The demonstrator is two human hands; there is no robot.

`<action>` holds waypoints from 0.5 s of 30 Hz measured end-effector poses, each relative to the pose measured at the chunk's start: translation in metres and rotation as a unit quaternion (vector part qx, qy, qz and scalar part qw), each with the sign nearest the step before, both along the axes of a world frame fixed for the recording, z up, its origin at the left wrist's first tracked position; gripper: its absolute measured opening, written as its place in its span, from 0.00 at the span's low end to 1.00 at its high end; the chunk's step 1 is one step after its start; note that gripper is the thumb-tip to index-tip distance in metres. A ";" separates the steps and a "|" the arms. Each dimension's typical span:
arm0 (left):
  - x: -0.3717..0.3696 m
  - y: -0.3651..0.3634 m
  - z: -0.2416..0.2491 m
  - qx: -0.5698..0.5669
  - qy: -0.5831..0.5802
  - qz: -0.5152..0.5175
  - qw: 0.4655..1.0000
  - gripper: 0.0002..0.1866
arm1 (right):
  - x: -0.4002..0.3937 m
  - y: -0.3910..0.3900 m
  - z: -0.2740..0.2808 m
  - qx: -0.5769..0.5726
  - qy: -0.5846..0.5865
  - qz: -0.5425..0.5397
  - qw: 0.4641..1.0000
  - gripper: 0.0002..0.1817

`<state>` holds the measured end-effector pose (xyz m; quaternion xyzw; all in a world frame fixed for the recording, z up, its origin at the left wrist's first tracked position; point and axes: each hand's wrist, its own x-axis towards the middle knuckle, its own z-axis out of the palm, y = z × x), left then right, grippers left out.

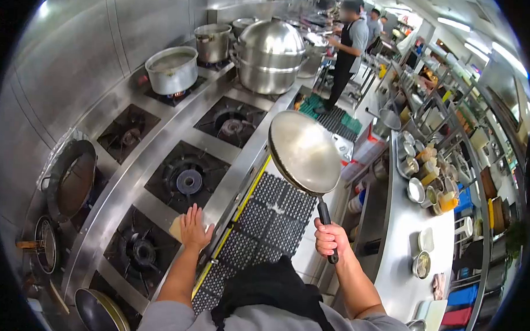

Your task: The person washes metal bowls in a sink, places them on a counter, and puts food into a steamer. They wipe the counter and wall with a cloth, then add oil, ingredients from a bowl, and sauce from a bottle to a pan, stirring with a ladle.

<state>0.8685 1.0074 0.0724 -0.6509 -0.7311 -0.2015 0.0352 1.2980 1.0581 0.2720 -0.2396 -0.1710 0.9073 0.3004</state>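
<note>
My right hand (332, 240) is wrapped round the black handle of a frying pan (305, 152). The pan is held up over the aisle, its pale, shiny inside facing me. My left hand (195, 228) lies flat with its fingers stretched out at the front edge of the steel stove (211, 201). A pale yellow piece (176, 227), perhaps a cloth or sponge, shows beside and partly under that hand. The nearest burners to it are a middle burner (188, 180) and a front burner (140, 250), both without a pot.
A pot of liquid (172, 72) sits over a flame at the back. Beyond are a large domed steamer (270, 58) and a wok (71, 179) on the left. A black rubber mat (266, 218) covers the floor. Bowls (416, 190) stand on the right counter. A co-worker (346, 57) stands farther off.
</note>
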 end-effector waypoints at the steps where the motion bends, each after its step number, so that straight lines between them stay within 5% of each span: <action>1: -0.001 0.000 -0.003 0.009 -0.003 -0.003 1.000 0.40 | -0.008 0.000 0.022 0.061 -0.122 -0.026 0.990 0.07; 2: -0.002 -0.001 -0.005 0.007 -0.004 0.003 1.000 0.40 | -0.026 0.000 0.043 0.169 -0.319 -0.087 0.929 0.07; 4: -0.002 -0.001 -0.005 0.005 -0.004 0.008 1.000 0.40 | -0.027 0.024 0.050 0.376 -0.578 -0.182 0.701 0.07; 5: -0.003 -0.002 -0.003 0.005 -0.003 0.004 1.000 0.40 | -0.021 0.036 0.057 0.407 -0.557 -0.204 0.694 0.11; 7: -0.001 -0.002 0.001 -0.006 -0.007 0.011 1.000 0.40 | -0.015 0.054 0.080 0.358 -0.412 -0.242 0.802 0.20; 10: -0.002 -0.002 -0.004 0.003 -0.001 0.010 1.000 0.40 | 0.020 0.083 0.066 0.270 -0.107 -0.073 0.954 0.20; 11: -0.002 -0.001 -0.003 0.004 -0.002 0.027 1.000 0.40 | 0.020 0.086 0.051 0.245 -0.077 -0.094 0.962 0.15; 13: -0.003 -0.006 0.006 0.020 -0.031 -0.004 0.999 0.38 | 0.011 0.077 0.014 0.184 -0.210 -0.121 0.953 0.12; 15: -0.007 -0.015 0.011 0.041 -0.058 -0.014 0.997 0.35 | -0.005 0.054 -0.033 0.189 -0.415 -0.126 0.881 0.13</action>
